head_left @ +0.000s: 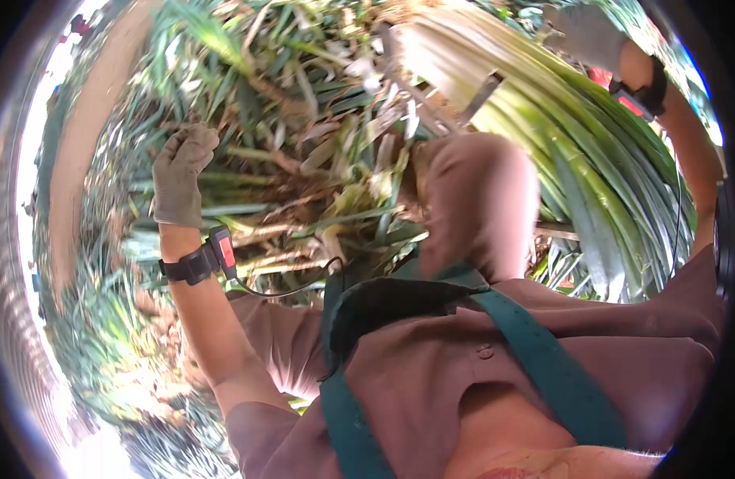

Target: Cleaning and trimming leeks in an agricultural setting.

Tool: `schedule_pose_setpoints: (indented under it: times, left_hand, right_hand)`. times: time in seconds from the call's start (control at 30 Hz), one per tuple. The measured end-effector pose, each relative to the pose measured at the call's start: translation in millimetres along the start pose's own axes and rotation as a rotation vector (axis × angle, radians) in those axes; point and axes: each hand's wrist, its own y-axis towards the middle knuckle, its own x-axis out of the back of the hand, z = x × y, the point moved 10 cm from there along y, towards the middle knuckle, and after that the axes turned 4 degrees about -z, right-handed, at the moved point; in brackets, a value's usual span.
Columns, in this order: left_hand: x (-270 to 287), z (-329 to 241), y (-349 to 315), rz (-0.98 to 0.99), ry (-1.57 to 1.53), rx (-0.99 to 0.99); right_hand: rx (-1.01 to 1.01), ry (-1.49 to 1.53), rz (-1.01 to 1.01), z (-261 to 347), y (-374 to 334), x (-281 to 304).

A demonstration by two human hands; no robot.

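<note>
My left hand (184,172), in a pale work glove, is raised over a litter of cut green leaves and stalks (303,160). Its fingers are curled in, and I cannot make out anything between them. At the far upper right, my right hand (592,38), also gloved, reaches past a thick bundle of leeks (543,120). Its fingers are blurred, so whether they grip anything does not show. The bundle lies with pale stalks toward the top and long green leaves fanning down to the right. A narrow grey bar (481,97) sticks up beside it.
My bent knee (483,207) rises between the leaf litter and the bundle. Cables run from the black wrist straps, the left strap (193,266) among them. A long tan beam or strip (84,144) curves along the left, with more leaves heaped (104,343) nearer me.
</note>
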Motion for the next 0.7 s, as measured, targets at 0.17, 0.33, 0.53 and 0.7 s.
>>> schedule_pose_setpoints:
  times: [0.17,0.33,0.53,0.7]
  left_hand:
    - [138.6,32.1,-86.4,-0.285,-0.08,-0.074]
    - [232.4,124.5,-179.7,-0.541,-0.173,0.135]
    - [248.4,119.5,-250.1,-0.689,-0.21,0.176]
    - [230.7,109.1,-249.2,-0.614,-0.222,0.204]
  right_hand:
    - [0.604,0.482,-0.392,192.8,-35.0,162.9]
    - [0.957,0.287,0.122,413.7,-70.5,178.2]
    - [1.24,0.543,0.073,635.9,-62.0,108.9]
    - [0.872,0.888,0.041,732.0,-9.2,104.1]
